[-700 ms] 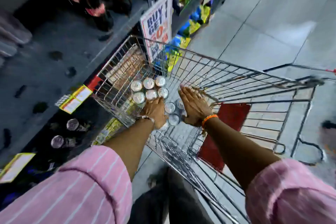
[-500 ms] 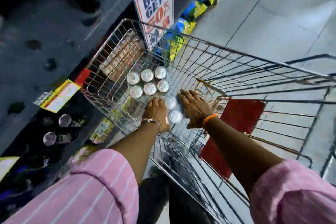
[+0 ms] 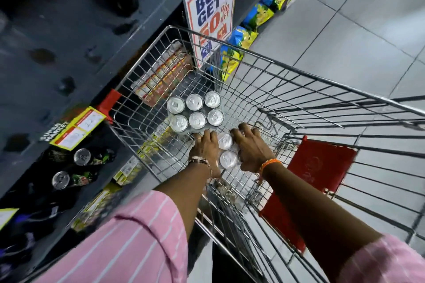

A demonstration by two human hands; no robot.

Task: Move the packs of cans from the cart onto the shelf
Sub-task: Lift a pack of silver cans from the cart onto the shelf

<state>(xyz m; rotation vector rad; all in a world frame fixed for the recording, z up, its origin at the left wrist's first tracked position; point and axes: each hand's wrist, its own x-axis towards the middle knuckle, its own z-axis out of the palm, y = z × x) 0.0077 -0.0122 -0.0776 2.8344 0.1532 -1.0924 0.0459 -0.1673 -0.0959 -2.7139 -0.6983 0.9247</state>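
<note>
Two shrink-wrapped packs of silver-topped cans sit in the bottom of the wire shopping cart (image 3: 271, 57), and I have the nearer pack (image 3: 226, 151) between my hands. My left hand (image 3: 205, 147) lies against its left side and my right hand (image 3: 250, 148) against its right side, fingers curled down over the edges; only two can tops show between them, so I cannot tell how many cans it holds. I judge this a two-handed clasp just before the lift, though I cannot see whether my fingertips have got under the wrap.

The farther pack of six cans (image 3: 196, 110) lies just beyond my fingertips, touching or nearly touching the one I hold, its long side running across the cart from left to right. Beside it at the cart's far corner is a flat pack of red and yellow cartons (image 3: 161, 76).

The dark grey metal shelf (image 3: 76, 53) runs along my left, outside the cart wall, so my left hand is the nearer one to it. The load has to rise straight up over the wire rim first, then swing left.
</note>
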